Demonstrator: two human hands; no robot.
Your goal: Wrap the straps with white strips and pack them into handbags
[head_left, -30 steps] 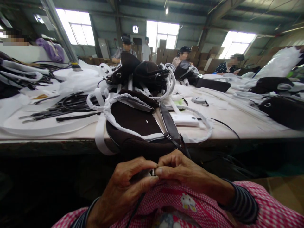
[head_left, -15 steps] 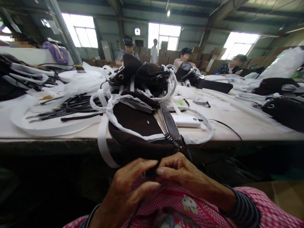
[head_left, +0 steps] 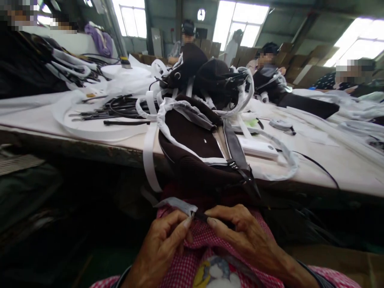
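My left hand (head_left: 169, 238) is closed, thumb and fingers pinching the end of a thin whitish wrapping strip (head_left: 177, 205) that trails off to the left. Close beside it, my right hand (head_left: 240, 228) pinches a short dark strap (head_left: 201, 217) between thumb and forefinger. The two pieces meet between my fingertips; whether they are joined I cannot tell. Both hands are over the pink checked apron (head_left: 207, 240), below the table edge. Just beyond them a dark brown bag (head_left: 192, 138) with an open zipper hangs partly over the edge, its handle wrapped in white.
On the table (head_left: 312, 160) lie a white box-like device (head_left: 258, 149), a bundle of black straps (head_left: 120, 108) and a coiled strap (head_left: 280, 126). More dark bags (head_left: 214, 82) are piled behind. Other people sit across the table, among them a person in a dotted top (head_left: 327, 82).
The view has turned, so the bag appears further right. My left fingers, apart before, have closed on the whitish strip, which has come into sight along with the dark strap.
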